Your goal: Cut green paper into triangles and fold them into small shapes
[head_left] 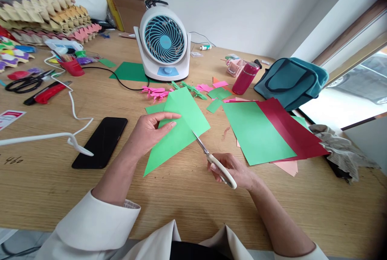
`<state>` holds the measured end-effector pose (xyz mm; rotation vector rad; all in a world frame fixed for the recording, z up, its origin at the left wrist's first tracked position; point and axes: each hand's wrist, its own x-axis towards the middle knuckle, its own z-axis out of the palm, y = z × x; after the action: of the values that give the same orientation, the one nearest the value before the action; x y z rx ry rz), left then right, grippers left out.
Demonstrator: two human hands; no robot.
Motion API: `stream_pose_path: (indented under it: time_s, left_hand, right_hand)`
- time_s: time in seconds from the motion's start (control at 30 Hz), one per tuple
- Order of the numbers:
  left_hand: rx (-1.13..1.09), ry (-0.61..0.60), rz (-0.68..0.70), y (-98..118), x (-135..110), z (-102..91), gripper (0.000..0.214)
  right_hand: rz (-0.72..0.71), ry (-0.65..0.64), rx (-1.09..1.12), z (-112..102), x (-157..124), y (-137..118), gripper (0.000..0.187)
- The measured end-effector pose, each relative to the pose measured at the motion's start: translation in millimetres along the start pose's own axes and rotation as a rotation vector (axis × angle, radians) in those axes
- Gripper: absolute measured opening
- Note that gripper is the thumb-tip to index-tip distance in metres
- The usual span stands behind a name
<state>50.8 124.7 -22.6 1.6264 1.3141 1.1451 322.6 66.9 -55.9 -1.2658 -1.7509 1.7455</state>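
Note:
Between the thumb and fingers of my left hand (151,131) is a light green sheet of paper (172,139), raised off the table and partly cut through, so a flap stands up at its upper side. My right hand (231,169) grips white-handled scissors (222,170). The blades point up and left, and their tips are at the paper's cut line. Pink paper cutouts (155,92) and green paper cutouts (193,89) lie just beyond the sheet. To the right, a whole green sheet (258,131) rests over red sheets (293,135).
A white fan (165,42) stands at the back on dark green paper (130,71). A pink bottle (246,78) and a teal bag (290,80) are at right. On the left lie a black phone (101,143), a red utility knife (50,92) and black scissors (27,82).

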Motion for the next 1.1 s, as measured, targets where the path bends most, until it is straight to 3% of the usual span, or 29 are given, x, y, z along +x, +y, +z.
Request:
stream_pose_path:
  time_s: [0.83, 1.1]
  left_hand:
    - [-0.013, -0.036, -0.028, 1.8, 0.7, 1.8, 0.034]
    - [-0.044, -0.108, -0.049, -0.3, -1.3, 8.2, 0.036]
  right_hand:
    - [-0.044, 0.067, 0.053, 3.6, 4.9, 3.0, 0.044]
    - [-0.046, 0.074, 0.037, 3.9, 3.3, 5.1, 0.043]
